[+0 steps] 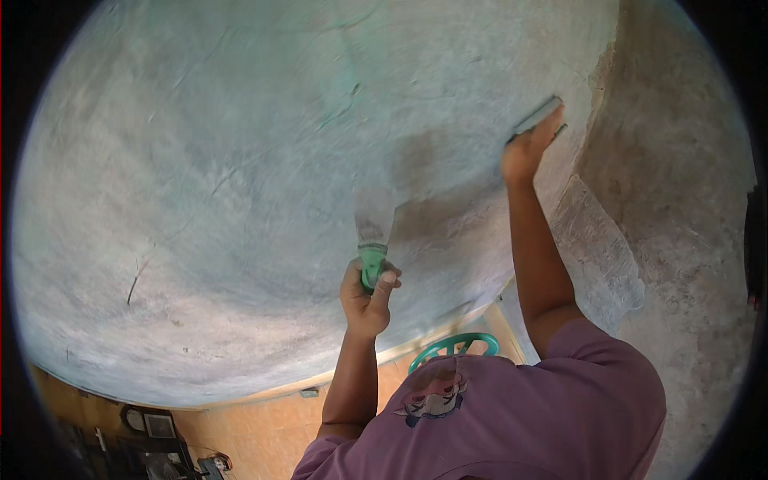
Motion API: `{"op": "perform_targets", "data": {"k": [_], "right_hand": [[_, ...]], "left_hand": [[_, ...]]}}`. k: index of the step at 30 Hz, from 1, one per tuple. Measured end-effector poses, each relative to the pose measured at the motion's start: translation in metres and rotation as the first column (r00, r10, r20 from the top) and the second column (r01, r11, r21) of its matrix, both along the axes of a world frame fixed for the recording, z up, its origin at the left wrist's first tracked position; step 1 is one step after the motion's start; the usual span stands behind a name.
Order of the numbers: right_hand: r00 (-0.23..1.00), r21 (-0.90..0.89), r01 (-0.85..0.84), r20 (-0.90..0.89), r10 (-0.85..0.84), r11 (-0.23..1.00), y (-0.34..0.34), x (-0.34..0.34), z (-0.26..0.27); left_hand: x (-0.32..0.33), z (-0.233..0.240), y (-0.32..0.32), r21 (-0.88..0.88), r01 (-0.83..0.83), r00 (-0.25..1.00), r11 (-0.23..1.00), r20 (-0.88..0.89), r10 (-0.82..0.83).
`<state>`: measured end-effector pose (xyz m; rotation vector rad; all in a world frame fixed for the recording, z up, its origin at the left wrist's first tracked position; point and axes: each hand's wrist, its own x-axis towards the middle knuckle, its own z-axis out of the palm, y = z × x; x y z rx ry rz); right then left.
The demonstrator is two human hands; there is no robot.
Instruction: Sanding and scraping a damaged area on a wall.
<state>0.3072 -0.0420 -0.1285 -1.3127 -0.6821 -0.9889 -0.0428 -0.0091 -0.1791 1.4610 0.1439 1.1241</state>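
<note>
My left hand (367, 297) grips the green handle of a putty knife (373, 255), its wide metal blade pointing up in front of the wall. Raised further to the right, my right hand (529, 147) holds a flat grey hand tool (538, 116) against or close to the wall. Blur and my fingers hide what kind of tool it is. The plastered wall (270, 198) is patchy grey, with greenish areas and several cracks. Shadows of my arm and tools fall on it between the two hands.
A rough broken plaster edge (594, 90) runs down beside a darker brownish wall (672, 150) on the right. Below me are a green round stool top (454, 348) and an orange tiled floor (270, 432). A fan (162, 465) and other household items stand at lower left.
</note>
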Motion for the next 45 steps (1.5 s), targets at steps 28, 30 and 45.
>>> {"op": "perform_targets", "data": {"k": [28,30,45], "right_hand": [[0.893,-0.518,0.005,0.387,0.229,0.856,-0.051,0.021,0.002],[0.951,-0.348,-0.056,0.267,0.156,0.936,-0.048,0.045,0.008],[0.857,-0.583,0.08,0.454,0.243,0.808,-0.067,0.061,0.023]], "left_hand": [[0.101,-0.042,-0.045,-0.237,0.021,0.952,0.971,-0.292,-0.092],[0.106,-0.044,-0.05,-0.226,0.019,0.95,0.974,-0.299,-0.088],[0.111,-0.037,-0.064,-0.195,-0.041,0.956,0.98,-0.293,-0.018]]}}
